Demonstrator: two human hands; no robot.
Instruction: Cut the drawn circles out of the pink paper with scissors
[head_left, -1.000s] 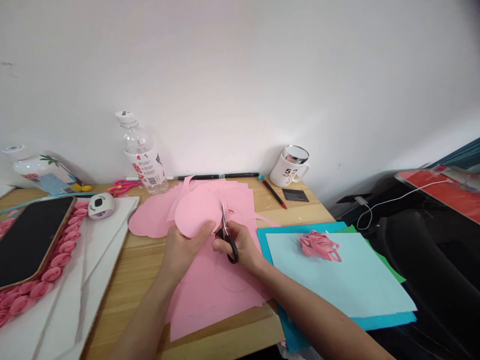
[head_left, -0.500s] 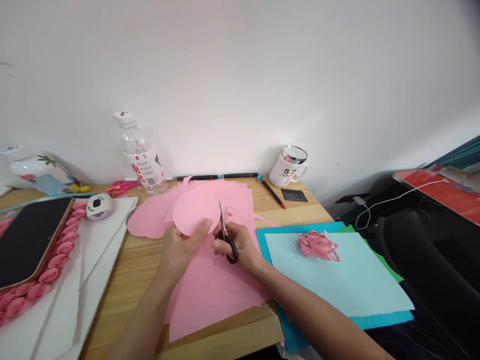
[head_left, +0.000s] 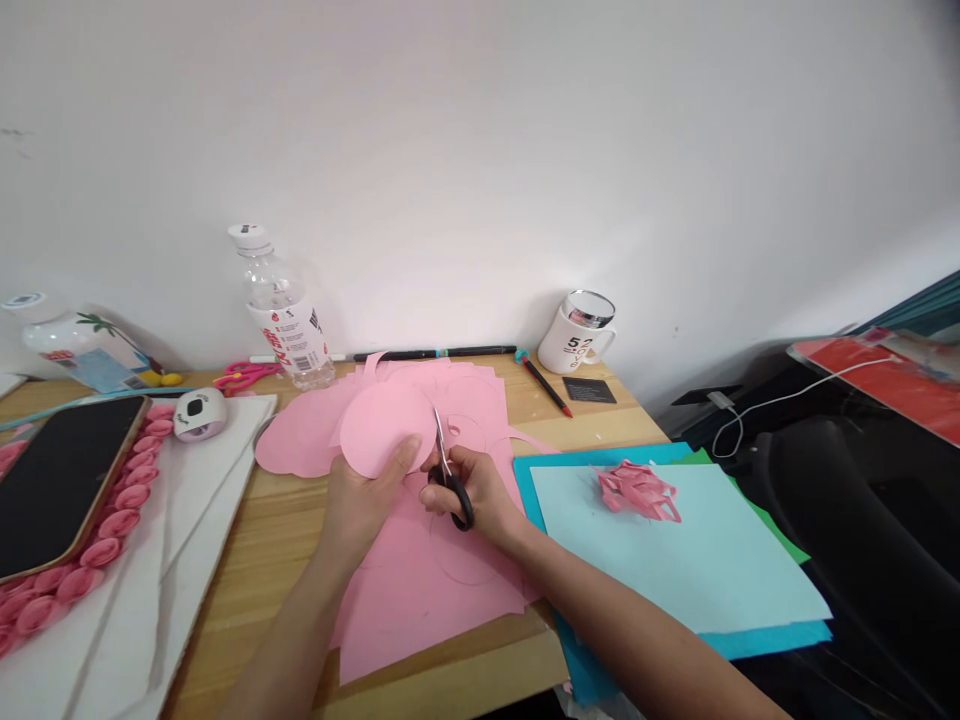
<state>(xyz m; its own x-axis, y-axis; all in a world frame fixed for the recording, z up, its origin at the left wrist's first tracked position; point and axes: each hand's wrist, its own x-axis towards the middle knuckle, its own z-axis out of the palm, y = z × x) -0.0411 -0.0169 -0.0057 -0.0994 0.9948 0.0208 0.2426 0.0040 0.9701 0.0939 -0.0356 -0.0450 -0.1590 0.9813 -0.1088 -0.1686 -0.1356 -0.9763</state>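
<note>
My left hand pinches a round pink paper disc by its lower edge, thumb on top. In my right hand is a pair of black-handled scissors, fingers through the loops and blades pointing up along the disc's right edge. Beneath both hands lies a stack of pink paper sheets with pencilled circles on it. Cut pink discs overlap in a pile to the left of the stack. A thin curled pink paper strip sticks out on the right.
Crumpled pink scraps lie on pale blue paper at right. A white mug and a plastic bottle stand by the wall. At left, a phone rests over rolled pink paper roses on white board.
The paper disc has shifted slightly left and turned a little in my left hand. The scissors have moved slightly left with my right hand, their blades closer together.
</note>
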